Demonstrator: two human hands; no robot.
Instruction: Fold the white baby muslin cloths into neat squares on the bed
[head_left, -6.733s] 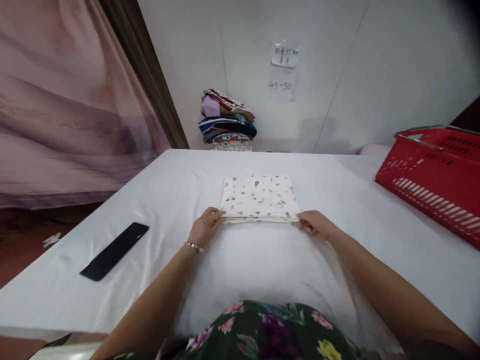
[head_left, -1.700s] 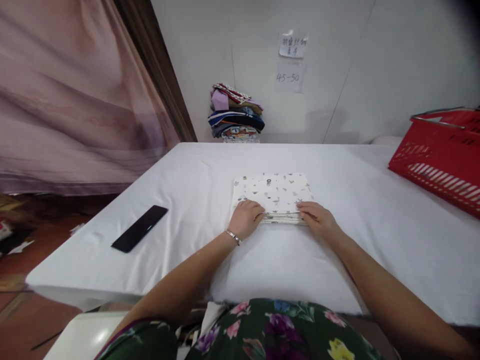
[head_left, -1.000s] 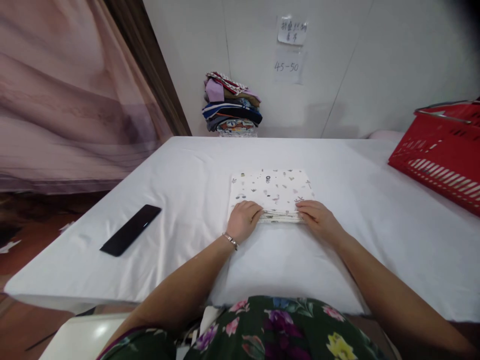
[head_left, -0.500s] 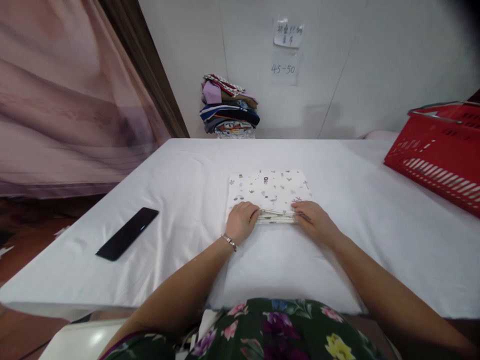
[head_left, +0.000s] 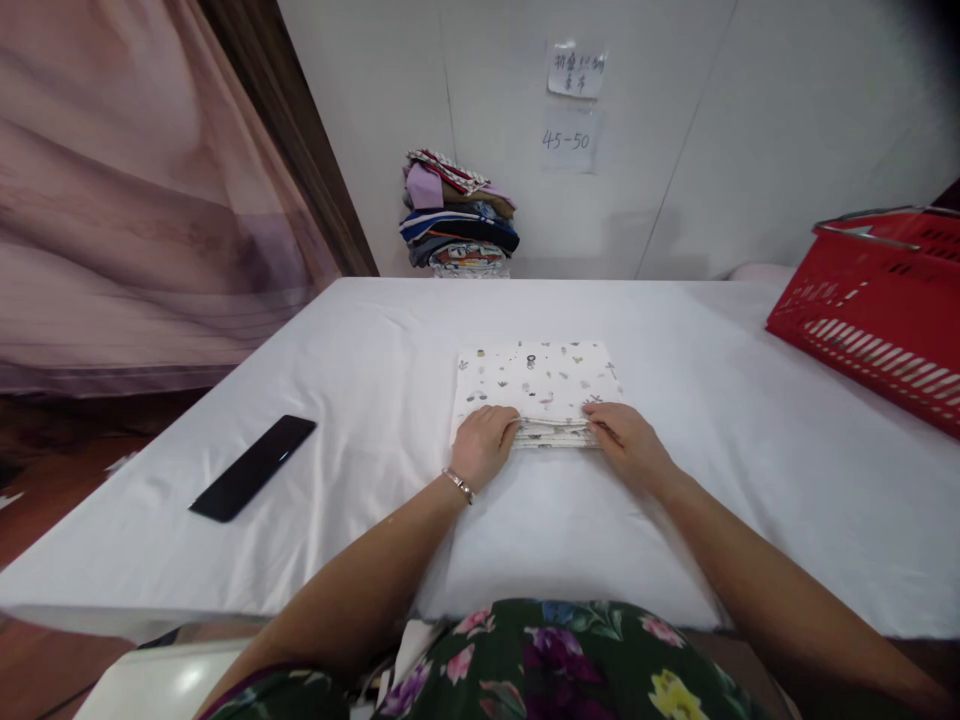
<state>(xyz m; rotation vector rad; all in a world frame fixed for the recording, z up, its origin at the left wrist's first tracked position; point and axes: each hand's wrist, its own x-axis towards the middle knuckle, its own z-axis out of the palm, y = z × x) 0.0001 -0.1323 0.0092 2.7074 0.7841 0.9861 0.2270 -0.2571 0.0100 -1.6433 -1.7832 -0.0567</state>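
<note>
A folded white cloth [head_left: 536, 375] with small printed figures lies flat on the white-covered table [head_left: 390, 370] in front of me. Several layers show along its near edge. My left hand [head_left: 484, 443] pinches that edge left of the middle, thumb and fingers closed on the upper layers. Farther right, my right hand [head_left: 628, 440] grips the same edge between thumb and fingers. Between the two hands the top layers are slightly lifted from those below. A bracelet [head_left: 459, 486] circles my left wrist.
A black phone-like slab [head_left: 255, 468] lies on the table at left. At right stands a red plastic basket [head_left: 877, 310] with a metal handle. Behind the table's far edge is a pile of folded cloths [head_left: 459, 220]. A curtain [head_left: 150, 200] hangs at left.
Almost nothing differs. Both hands keep hold of the cloth's near edge, and the cloth stays in place; the view has shifted very slightly.
</note>
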